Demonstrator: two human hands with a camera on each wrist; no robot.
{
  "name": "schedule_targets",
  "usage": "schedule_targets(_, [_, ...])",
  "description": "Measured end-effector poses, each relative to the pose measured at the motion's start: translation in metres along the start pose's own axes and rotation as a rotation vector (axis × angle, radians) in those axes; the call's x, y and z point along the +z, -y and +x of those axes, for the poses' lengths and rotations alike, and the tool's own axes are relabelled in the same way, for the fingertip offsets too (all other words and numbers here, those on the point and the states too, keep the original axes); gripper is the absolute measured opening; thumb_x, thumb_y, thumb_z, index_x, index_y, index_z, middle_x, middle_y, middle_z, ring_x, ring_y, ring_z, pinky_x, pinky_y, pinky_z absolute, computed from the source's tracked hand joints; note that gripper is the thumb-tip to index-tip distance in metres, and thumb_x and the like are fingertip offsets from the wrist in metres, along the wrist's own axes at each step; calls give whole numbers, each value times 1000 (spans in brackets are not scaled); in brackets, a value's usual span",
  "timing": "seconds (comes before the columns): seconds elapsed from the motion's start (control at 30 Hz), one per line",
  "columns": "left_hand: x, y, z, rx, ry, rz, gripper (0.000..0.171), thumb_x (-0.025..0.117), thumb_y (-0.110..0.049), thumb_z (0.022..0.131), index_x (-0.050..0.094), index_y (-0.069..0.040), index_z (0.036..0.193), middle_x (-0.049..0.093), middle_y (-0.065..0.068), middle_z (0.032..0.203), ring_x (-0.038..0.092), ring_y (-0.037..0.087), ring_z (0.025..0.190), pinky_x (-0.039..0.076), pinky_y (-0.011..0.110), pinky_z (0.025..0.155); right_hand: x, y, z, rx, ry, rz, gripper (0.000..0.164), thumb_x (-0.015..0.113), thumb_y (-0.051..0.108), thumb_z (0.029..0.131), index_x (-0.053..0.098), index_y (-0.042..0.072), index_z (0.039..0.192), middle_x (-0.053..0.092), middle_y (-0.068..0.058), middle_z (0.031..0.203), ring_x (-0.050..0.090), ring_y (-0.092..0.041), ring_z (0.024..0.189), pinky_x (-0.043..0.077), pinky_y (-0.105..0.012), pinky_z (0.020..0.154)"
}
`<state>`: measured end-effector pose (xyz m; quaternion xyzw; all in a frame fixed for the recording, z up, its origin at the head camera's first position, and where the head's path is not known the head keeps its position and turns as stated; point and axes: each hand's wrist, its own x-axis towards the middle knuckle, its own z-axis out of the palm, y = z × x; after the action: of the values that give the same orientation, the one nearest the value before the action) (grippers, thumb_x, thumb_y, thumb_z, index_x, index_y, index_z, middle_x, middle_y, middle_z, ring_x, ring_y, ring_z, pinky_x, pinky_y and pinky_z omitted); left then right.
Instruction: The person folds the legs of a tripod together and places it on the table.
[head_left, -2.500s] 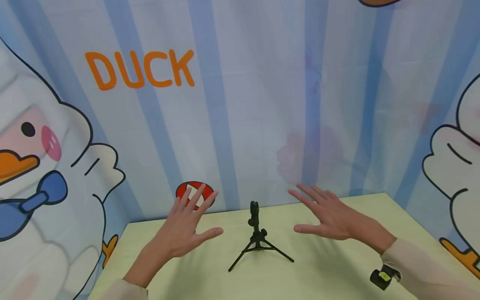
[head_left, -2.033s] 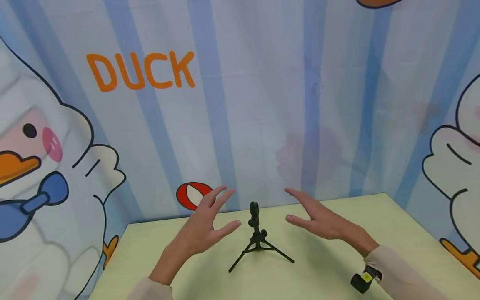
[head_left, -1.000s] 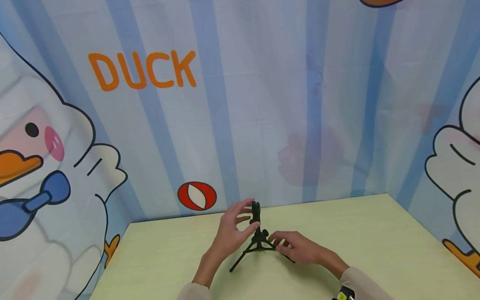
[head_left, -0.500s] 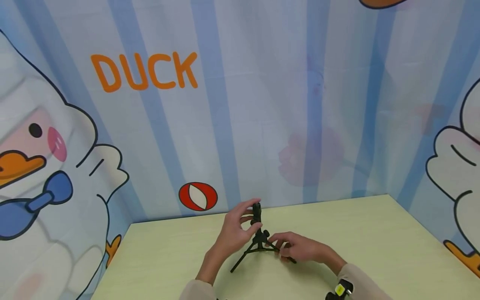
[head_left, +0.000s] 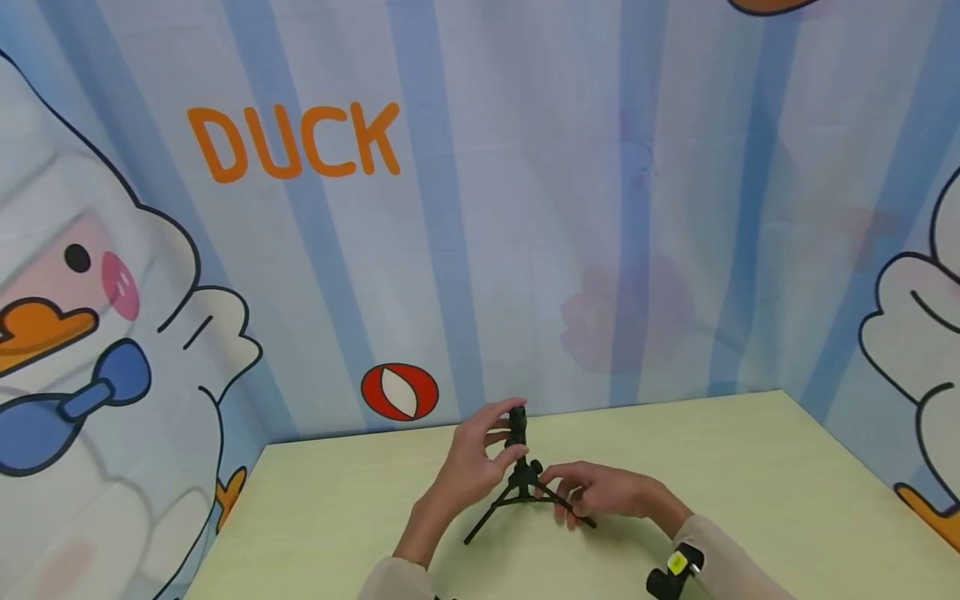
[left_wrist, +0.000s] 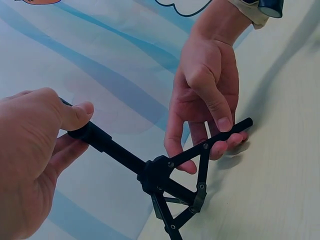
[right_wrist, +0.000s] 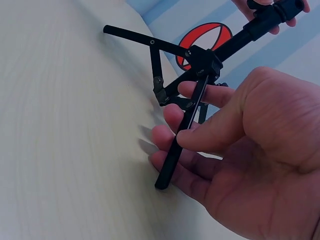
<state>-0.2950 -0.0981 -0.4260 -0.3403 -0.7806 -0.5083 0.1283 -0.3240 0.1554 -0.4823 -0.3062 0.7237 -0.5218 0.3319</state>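
A small black tripod [head_left: 524,479] stands with its legs spread on the pale table. My left hand [head_left: 470,461] grips the top of its upright column, thumb on the near side and fingers behind. In the left wrist view the column [left_wrist: 121,155] slants away from that hand toward the leg hub. My right hand [head_left: 603,490] pinches the right-hand leg between thumb and fingers. The right wrist view shows this leg [right_wrist: 172,159] under the thumb, with the fingertips curled behind it. Another leg [right_wrist: 127,35] reaches out untouched.
The pale yellow table [head_left: 337,517] ends at a blue striped curtain [head_left: 525,208] printed with ducks, a red and white ball [head_left: 400,392] and the word DUCK. A black wrist camera [head_left: 675,571] sits at the right sleeve.
Both hands came inward from apart, fingers spread, to the tripod. The left hand took hold of the column top and the right hand the right leg. Since then they have barely moved.
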Motion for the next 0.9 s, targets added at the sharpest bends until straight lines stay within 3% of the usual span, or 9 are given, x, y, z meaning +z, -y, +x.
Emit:
schedule_targets(0.57, [2,-1,1,-6,12,25,61,74,6,93,56,-16,147,60,9,140,68,24,115,55,35,100,-5,-7,-1,-24,30,74,55,42,-17,94,48,0,145,66,-19,105,62,-27,85,48,-33,69])
schedule_targets(0.7, [2,0,0,-3,14,23,62,74,5,93,55,-17,148,60,9,140,68,24,115,55,37,101,-4,-9,-2,-45,34,93,54,44,-16,94,47,-1,146,66,-22,106,63,-27,86,49,-33,70])
schedule_targets(0.9, [0,-1,-1,4,13,23,64,74,5,93,55,-18,148,60,5,141,68,24,115,55,31,100,-4,-7,-2,-56,49,85,54,44,-15,96,46,-2,148,66,-26,111,66,-33,91,53,-36,76])
